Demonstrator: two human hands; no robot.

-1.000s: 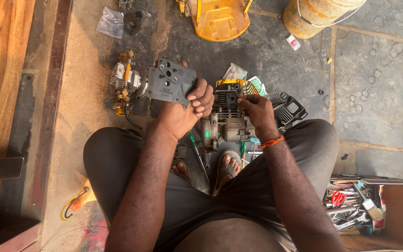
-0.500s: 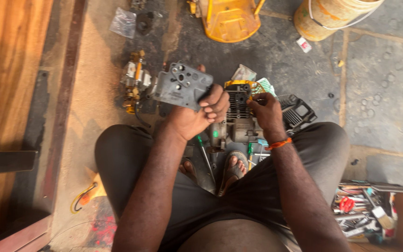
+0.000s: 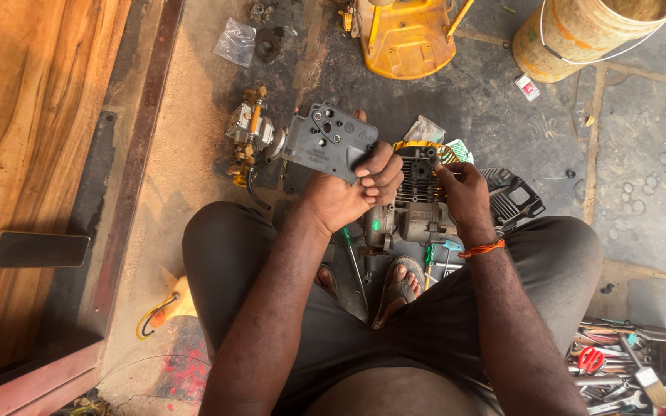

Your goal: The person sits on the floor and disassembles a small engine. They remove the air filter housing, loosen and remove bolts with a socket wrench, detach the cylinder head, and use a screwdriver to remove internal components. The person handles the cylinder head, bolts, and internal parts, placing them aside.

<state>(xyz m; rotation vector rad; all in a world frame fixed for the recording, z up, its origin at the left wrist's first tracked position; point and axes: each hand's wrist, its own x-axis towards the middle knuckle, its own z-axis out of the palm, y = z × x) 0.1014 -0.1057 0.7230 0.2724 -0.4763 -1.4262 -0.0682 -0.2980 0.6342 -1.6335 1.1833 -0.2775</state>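
The grey housing cover (image 3: 331, 141) is gripped in the left hand (image 3: 348, 189), lifted above the floor, and is best kept steady while the right hand (image 3: 462, 192) fingers, pinched narrow, are kept on the small engine (image 3: 414, 208).

A yellow housing (image 3: 406, 38) lies on the stone floor (image 3: 641, 154); right of it stands a tan bucket (image 3: 580, 35); left of it a clear plastic bag (image 3: 235, 42); below-left a brass-fitted carburettor part (image 3: 247, 135); far below-right, a box of hand tools (image 3: 618, 370).
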